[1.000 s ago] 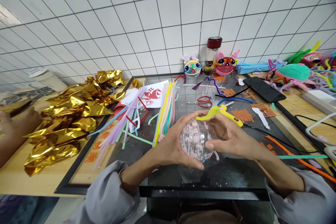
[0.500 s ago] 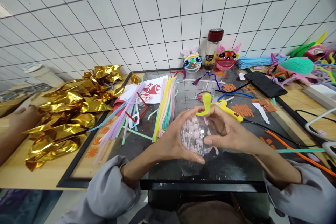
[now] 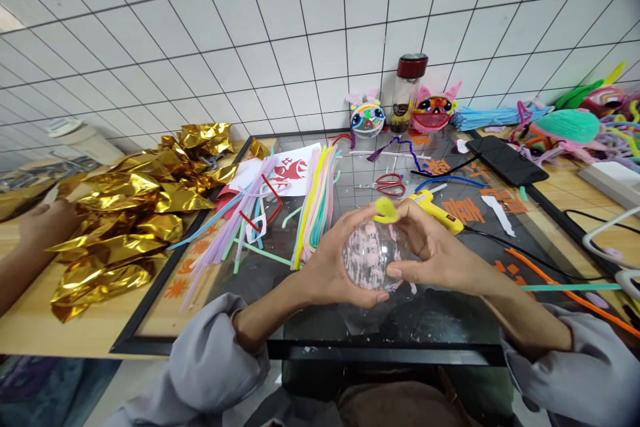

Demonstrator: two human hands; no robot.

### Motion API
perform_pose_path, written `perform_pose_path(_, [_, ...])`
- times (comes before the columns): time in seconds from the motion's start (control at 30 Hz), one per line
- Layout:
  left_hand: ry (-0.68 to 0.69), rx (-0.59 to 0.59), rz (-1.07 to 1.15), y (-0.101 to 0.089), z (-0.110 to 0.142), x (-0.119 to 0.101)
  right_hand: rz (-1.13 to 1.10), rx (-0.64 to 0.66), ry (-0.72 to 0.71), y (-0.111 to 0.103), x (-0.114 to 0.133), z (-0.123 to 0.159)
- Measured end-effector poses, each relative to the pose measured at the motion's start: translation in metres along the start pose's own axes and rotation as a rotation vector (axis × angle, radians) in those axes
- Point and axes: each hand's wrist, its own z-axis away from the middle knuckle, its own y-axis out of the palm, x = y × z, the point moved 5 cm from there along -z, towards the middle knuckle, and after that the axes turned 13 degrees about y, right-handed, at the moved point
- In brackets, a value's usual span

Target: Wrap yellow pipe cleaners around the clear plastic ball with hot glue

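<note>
A clear plastic ball with pink flecks inside sits between both my hands above the dark glass mat. My left hand cups its left side with the fingers wrapped round it. My right hand holds the right side, thumb along the lower front. A yellow pipe cleaner curls over the top of the ball, pressed under my fingertips. A yellow glue gun lies just behind my right hand.
Pastel pipe cleaners and red scissors lie behind the ball. Crumpled gold foil covers the left; another person's hand rests beside it. A jar, two craft faces, a black phone and cables stand at the back and right.
The yellow pipe cleaner stuck out sideways, then stood upright, and now is bent down into a small loop on the ball's top. The hands and ball stayed in place.
</note>
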Motion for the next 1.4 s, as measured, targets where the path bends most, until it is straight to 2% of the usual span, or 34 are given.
perform_pose_path(0.17, [0.062, 0.019, 0.027, 0.001, -0.001, -0.001, 0.011, 0.01, 0.026, 0.0, 0.006, 0.002])
perform_pose_path(0.37, [0.038, 0.087, -0.018, -0.001, -0.004, -0.007, 0.034, 0.031, 0.032, -0.001, 0.005, 0.001])
perform_pose_path(0.73, [0.04, 0.171, 0.035, -0.003, -0.004, -0.002, -0.006, 0.046, 0.02, 0.003, -0.001, 0.0])
perform_pose_path(0.93, [0.033, 0.124, 0.143, -0.004, -0.004, 0.001, -0.012, 0.033, 0.027, 0.005, -0.002, 0.0])
perform_pose_path(1.2, [0.014, 0.081, 0.098, -0.004, -0.005, 0.003, 0.037, -0.01, 0.017, 0.01, -0.007, -0.001])
perform_pose_path(1.4, [0.077, 0.075, 0.014, -0.004, -0.007, -0.003, 0.053, -0.011, -0.02, 0.011, -0.01, -0.001])
